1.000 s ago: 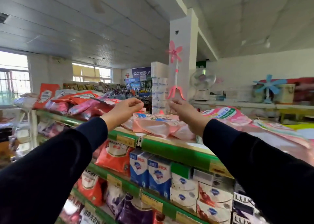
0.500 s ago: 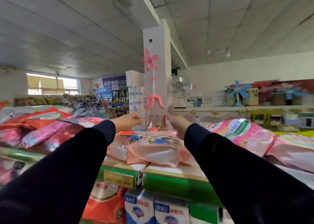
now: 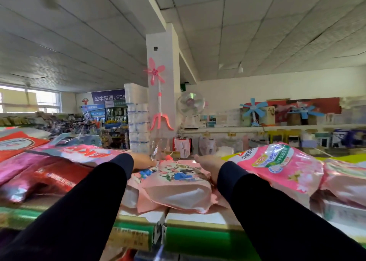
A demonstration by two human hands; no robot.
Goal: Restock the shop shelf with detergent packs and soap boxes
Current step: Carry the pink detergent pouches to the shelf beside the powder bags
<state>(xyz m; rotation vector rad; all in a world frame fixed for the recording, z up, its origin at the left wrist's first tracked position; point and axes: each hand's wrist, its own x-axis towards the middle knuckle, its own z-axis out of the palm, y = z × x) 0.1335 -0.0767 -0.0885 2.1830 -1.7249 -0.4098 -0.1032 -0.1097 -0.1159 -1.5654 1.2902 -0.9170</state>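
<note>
A pale pink detergent pack [image 3: 178, 183] with a flower print lies flat on the top shelf [image 3: 198, 221], on other pink packs. Both my arms reach over it in dark sleeves. My left hand [image 3: 142, 160] grips its far left corner. My right hand [image 3: 207, 164] holds its far right side, the fingers partly hidden behind the pack. A crumpled bit of clear plastic [image 3: 158, 149] stands up between my hands at the pack's far end.
Red and magenta detergent bags [image 3: 49, 173] lie to the left, and bright pink bags [image 3: 277, 165] to the right. The shelf's green front edge [image 3: 198, 239] carries price tags. Behind stand a white pillar [image 3: 162, 62], a pink toy fan [image 3: 158, 102] and a far wall shelf with blue fans.
My hands have come down from above the shelf to the pack's far end, and the pack now lies flat. My view has moved closer and level with the top shelf.
</note>
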